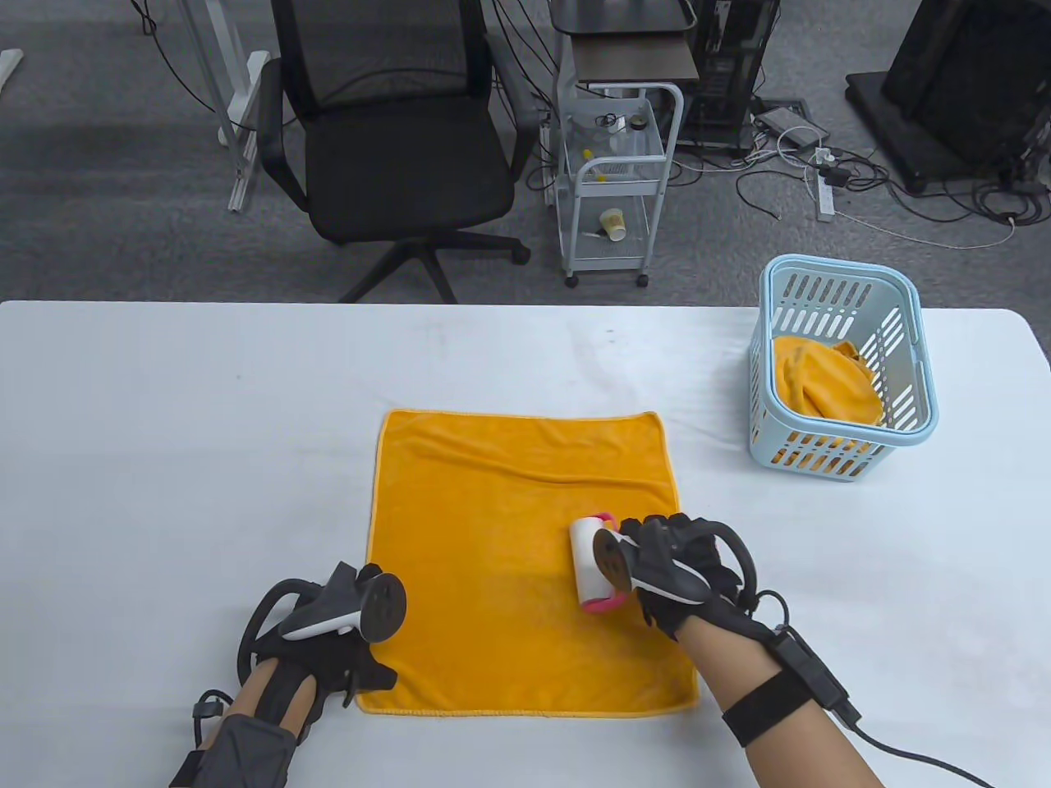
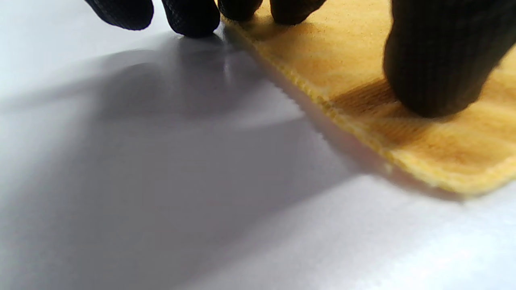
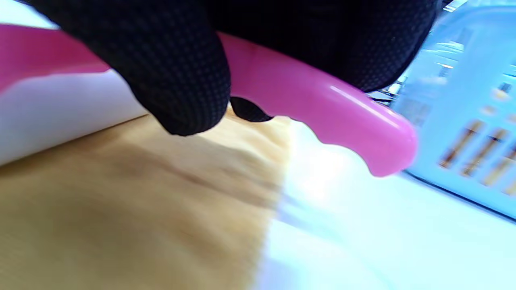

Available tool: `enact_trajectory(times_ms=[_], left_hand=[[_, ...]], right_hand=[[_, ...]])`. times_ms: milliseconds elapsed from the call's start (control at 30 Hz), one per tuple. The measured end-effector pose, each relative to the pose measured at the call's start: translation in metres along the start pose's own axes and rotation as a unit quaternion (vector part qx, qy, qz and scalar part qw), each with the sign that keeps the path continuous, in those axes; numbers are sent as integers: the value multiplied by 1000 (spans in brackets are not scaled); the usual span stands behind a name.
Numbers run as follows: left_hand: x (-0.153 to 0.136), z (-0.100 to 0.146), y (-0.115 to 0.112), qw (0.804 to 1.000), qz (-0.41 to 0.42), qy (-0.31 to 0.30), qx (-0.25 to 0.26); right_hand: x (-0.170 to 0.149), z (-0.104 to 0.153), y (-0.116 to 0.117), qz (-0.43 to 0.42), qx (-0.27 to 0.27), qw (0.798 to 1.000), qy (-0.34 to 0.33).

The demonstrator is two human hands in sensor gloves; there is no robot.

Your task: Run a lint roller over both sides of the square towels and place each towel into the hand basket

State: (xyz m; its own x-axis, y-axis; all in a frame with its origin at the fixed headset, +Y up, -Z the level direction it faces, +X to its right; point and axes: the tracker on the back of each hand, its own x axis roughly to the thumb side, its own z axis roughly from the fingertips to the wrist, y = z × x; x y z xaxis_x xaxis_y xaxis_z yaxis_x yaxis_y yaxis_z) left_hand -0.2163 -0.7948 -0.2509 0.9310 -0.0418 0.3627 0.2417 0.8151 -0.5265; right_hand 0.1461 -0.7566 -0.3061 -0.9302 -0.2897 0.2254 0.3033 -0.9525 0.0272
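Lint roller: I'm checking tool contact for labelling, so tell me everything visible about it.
The lint roller has a white sticky drum and a glossy pink plastic frame and curved handle. It lies on the orange towel, near its right edge. The right hand grips the handle; nothing else touches it.

The white table (image 1: 205, 460) carries an orange square towel (image 1: 509, 509) spread flat near its front middle, with a shallow crease running across its far half. A light blue hand basket (image 1: 846, 460) stands on the table toward the right far side, well apart from the towel. In the left wrist view the towel's stitched edge lies flush on the white surface. Two fingertips (image 2: 189, 18) of the left hand (image 1: 328, 648) rest on the table just beside that edge, by the towel's near left corner.
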Motion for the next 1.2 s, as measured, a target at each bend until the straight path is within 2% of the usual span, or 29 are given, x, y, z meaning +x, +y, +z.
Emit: enact_trajectory(times_ms=[200,400,500,667,733,967,1133,1200], left_hand=[[0,0,-1,1000,3,1,0],[0,0,-1,1000,6,2,0],[0,0,0,1000,5,2,0],[-1,0,0,1000,7,0,0],[-1,0,0,1000,6,0,0],[-1,0,-1,1000,8,1,0],[-1,0,-1,1000,6,1,0],[-1,0,-1,1000,6,1,0]], right_hand=[[-25,8,18,-58,5,998,29],[-48,12,14,-117,-4,992,54],[-76,16,10,-145,-31,982,119],[-112,23,18,-130,-49,963,232],[-119,24,24,-109,-43,961,252],[-135,20,59,-110,33,947,301],[-136,20,60,-122,48,944,302],[-138,21,57,-129,75,942,300]])
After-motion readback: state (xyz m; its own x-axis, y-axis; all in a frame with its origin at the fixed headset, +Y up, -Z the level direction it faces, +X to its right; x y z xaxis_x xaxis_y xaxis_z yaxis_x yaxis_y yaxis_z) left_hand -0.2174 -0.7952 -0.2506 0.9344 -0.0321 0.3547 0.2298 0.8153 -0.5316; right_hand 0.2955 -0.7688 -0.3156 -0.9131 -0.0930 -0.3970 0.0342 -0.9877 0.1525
